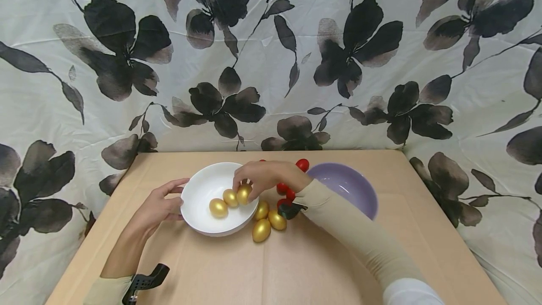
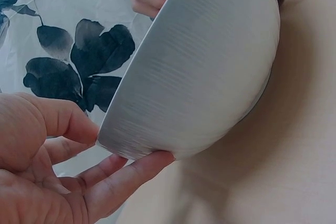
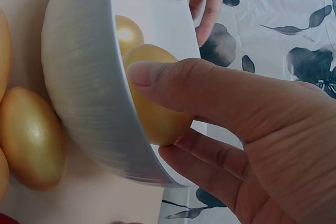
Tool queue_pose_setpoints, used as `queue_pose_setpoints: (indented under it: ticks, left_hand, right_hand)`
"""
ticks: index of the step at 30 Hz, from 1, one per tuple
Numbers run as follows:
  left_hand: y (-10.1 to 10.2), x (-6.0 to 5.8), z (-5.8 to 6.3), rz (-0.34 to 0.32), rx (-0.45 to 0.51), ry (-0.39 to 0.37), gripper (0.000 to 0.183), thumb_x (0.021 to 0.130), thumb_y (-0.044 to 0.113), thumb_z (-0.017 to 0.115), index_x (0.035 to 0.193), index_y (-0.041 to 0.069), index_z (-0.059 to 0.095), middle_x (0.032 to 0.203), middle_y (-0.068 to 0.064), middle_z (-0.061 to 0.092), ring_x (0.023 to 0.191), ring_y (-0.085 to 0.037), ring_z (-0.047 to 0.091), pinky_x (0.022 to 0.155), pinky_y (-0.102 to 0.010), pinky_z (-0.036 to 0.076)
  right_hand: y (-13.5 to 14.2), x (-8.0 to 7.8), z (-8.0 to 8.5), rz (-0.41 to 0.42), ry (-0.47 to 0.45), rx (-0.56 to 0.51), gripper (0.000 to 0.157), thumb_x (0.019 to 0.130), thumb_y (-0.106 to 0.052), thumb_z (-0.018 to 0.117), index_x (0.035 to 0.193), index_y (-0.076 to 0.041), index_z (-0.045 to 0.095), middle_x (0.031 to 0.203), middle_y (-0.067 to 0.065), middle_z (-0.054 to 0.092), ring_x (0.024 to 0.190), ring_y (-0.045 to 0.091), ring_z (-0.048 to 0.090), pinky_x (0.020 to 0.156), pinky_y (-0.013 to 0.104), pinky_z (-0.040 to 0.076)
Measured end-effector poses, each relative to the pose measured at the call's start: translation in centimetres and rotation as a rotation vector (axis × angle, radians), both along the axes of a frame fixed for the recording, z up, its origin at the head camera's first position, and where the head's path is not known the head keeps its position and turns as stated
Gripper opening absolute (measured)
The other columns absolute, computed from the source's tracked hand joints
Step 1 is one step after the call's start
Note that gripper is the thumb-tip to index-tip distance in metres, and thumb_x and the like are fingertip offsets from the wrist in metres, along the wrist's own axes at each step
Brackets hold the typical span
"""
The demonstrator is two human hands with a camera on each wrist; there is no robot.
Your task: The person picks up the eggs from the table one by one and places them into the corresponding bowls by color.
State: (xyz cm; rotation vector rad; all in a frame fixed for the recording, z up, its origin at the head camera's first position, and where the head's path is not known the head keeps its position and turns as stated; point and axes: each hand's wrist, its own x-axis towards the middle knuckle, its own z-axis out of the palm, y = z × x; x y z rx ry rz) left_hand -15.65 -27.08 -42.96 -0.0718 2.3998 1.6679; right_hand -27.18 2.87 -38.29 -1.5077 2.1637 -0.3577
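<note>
A white bowl [image 1: 199, 222] stands left of the table's middle with golden eggs [image 1: 218, 207] inside it. My left hand [image 1: 157, 207] holds the bowl at its left side; in the left wrist view, thumb and fingers [image 2: 128, 177] grip the rim and outer wall. Over the bowl's right side, my right hand [image 1: 267, 176] pinches a golden egg [image 3: 157, 103] between thumb and fingers. That egg sits just inside the rim, close to another egg [image 3: 128, 33] in the bowl.
Several more golden eggs [image 1: 261, 230] lie on the table [image 1: 220, 272] right of the bowl. Small red round things [image 1: 302, 164] lie behind and beneath the right forearm. A purple bowl [image 1: 371, 192] stands at the right, partly covered by the right sleeve. A floral cloth [image 1: 288, 69] hangs behind.
</note>
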Motion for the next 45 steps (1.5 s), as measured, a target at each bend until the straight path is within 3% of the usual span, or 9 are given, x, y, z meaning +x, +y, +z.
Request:
queue_pose_setpoints:
  ticks: [9,22,30,39,45]
  left_hand:
    - [-0.1,-0.2,-0.3,0.007,-0.004,-0.012,0.064,0.096,0.0,0.051,0.157,0.003,0.033,0.146,-0.032,0.039,0.106,-0.035,0.066,0.076,-0.047,0.063]
    - [0.0,-0.3,-0.3,0.009,0.008,-0.013,0.065,0.094,-0.001,0.05,0.157,0.003,0.033,0.145,-0.032,0.039,0.104,-0.033,0.066,0.074,-0.045,0.063]
    - [0.1,-0.3,-0.1,0.012,0.014,-0.012,0.065,0.094,-0.001,0.051,0.157,0.004,0.034,0.145,-0.032,0.039,0.104,-0.033,0.066,0.075,-0.045,0.063]
    - [0.1,-0.4,-0.3,0.016,0.025,-0.002,0.065,0.094,-0.002,0.051,0.156,0.003,0.034,0.145,-0.032,0.04,0.106,-0.035,0.065,0.073,-0.044,0.063]
    - [0.0,-0.4,-0.3,0.016,0.019,0.001,0.065,0.094,-0.002,0.051,0.156,0.003,0.034,0.144,-0.032,0.04,0.104,-0.034,0.066,0.073,-0.044,0.063]
  right_hand:
    - [-0.4,0.2,-0.1,0.027,0.006,0.01,0.034,0.087,-0.014,0.081,0.119,-0.012,0.072,0.113,-0.002,0.065,0.103,0.012,0.057,0.093,0.017,0.05]
    - [-0.9,0.0,-1.3,-0.003,0.002,0.078,0.032,0.086,-0.02,0.082,0.117,-0.02,0.072,0.112,-0.009,0.063,0.103,0.011,0.056,0.091,0.014,0.048]
    - [-1.2,0.3,-1.4,-0.036,-0.014,0.112,0.031,0.086,-0.018,0.082,0.116,-0.022,0.073,0.109,-0.009,0.065,0.103,0.013,0.057,0.091,0.016,0.048]
    - [-1.7,0.8,-1.8,-0.022,0.028,0.176,0.026,0.087,-0.018,0.082,0.111,-0.02,0.074,0.102,-0.008,0.067,0.097,0.012,0.056,0.088,0.018,0.047]
    - [-1.4,0.5,-1.5,-0.035,0.016,0.146,0.025,0.089,-0.015,0.079,0.114,-0.02,0.074,0.11,-0.008,0.069,0.108,0.015,0.061,0.093,0.019,0.049]
